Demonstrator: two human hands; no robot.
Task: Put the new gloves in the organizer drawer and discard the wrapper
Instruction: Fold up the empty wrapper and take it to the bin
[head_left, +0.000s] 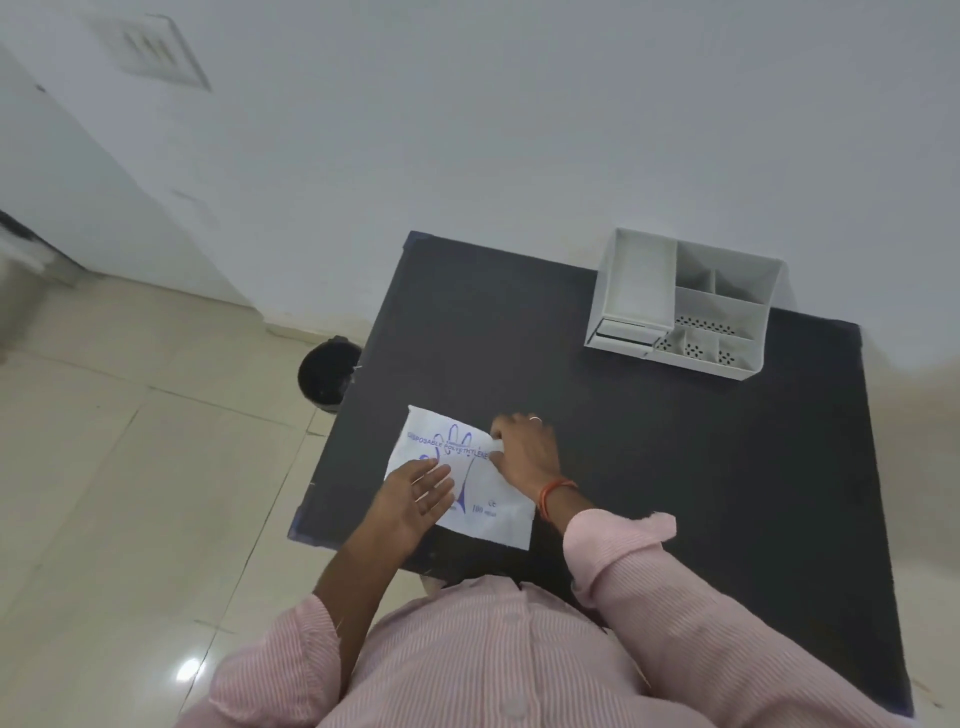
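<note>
Glove packet (480, 499) flat on near-left of dark surface (675, 467). Left hand (415, 499) spread open, pressing packet. Right hand (524, 449) pinching packet's far-right corner. Organizer (685, 306) far right, well apart.

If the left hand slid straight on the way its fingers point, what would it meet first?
The left hand lies flat on the glove packet, fingers aimed up and to the right. Sliding on across the packet, it would likely first meet the right hand, which pinches the packet's far right edge, though depth is hard to judge.
</note>
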